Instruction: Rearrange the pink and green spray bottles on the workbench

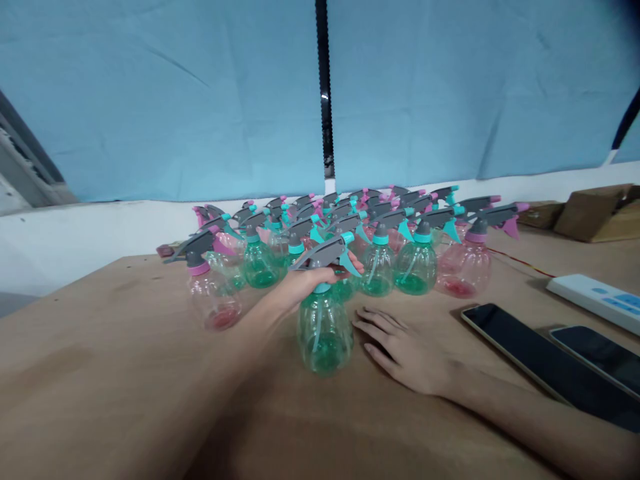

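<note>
Here, the left hand (pixel 316 275) has its fingers clamped around the neck of a green spray bottle (pixel 325 337), upright in front of the crowded other bottles (pixel 417 267). Just beside it, the right hand (pixel 407 353) is palm down at the table (pixel 125 347), fingers slightly apart.

light: soft, moderate | shadows: diffuse on table (pixel 90 373) | left forearm (pixel 210 380): blurred | upper-right corner: dark | edges: stretched

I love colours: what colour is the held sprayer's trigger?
The trigger is turquoise, shown in head view.
</note>
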Action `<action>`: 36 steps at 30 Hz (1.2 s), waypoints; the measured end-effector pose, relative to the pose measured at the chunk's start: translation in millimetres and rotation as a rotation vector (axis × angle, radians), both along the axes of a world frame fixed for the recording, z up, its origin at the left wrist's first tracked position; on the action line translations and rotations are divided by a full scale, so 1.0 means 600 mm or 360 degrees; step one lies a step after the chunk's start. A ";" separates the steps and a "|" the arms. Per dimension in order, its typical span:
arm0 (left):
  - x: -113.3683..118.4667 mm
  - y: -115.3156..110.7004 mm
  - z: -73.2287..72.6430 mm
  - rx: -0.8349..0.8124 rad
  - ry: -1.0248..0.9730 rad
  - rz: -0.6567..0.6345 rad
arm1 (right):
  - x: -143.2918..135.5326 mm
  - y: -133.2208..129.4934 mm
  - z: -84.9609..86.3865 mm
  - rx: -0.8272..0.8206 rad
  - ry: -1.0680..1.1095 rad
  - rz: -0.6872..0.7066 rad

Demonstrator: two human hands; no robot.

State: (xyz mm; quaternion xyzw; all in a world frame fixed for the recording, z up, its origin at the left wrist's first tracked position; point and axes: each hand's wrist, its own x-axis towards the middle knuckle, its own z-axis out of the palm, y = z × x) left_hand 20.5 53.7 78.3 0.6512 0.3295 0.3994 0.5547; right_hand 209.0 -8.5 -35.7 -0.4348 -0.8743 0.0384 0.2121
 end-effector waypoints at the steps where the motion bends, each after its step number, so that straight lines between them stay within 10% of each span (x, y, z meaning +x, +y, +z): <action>1: -0.009 -0.003 -0.001 0.0042 0.0020 0.0016 | 0.000 0.000 -0.001 -0.0003 -0.0001 -0.0004; 7: -0.100 -0.026 0.000 0.0326 0.0184 0.0171 | 0.001 0.000 -0.002 -0.0010 0.0005 -0.0006; 15: -0.164 -0.029 -0.033 0.0740 0.0652 0.1190 | 0.000 -0.001 0.002 -0.0016 -0.0025 -0.0021; 36: -0.192 0.017 -0.141 0.1621 0.1245 0.1287 | 0.001 0.000 0.002 -0.0034 -0.0047 -0.0016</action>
